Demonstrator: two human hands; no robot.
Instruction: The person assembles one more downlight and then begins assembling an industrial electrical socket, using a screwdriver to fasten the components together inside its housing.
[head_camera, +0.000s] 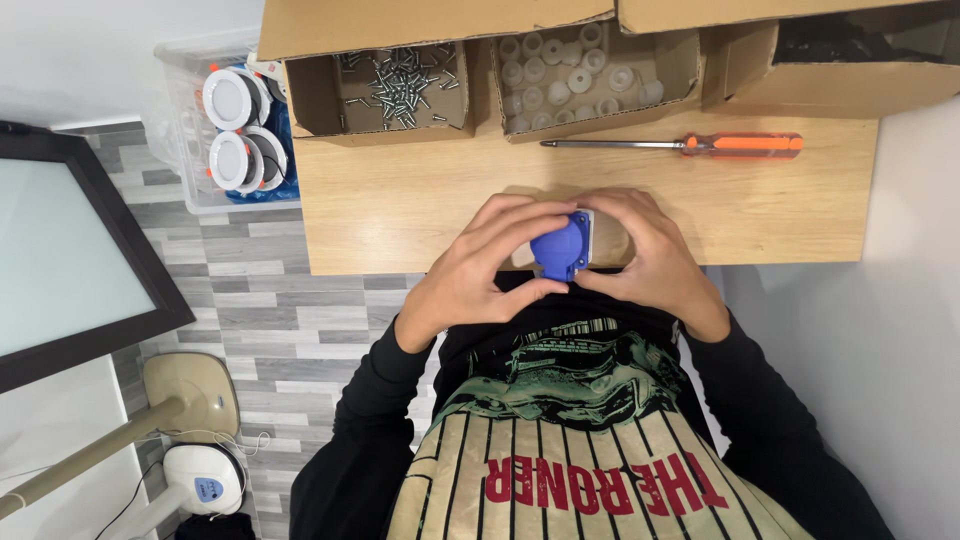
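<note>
Head view: both hands, left hand (480, 270) and right hand (645, 255), clasp a small blue socket part (562, 246).

Both hands' fingers (520, 225) gripping blue socket (561, 247) (over desk)

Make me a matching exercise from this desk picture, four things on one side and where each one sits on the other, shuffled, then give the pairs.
Things:
1. screws
2. screwdriver
3. blue socket part
4. round white lamps

Places:
A. in the clear plastic bin left of the wooden table
B. held between the left hand and the right hand
C. in the leftmost cardboard box on the table
D. lying flat on the table in front of the boxes

Pairs: 1-C, 2-D, 3-B, 4-A
</note>
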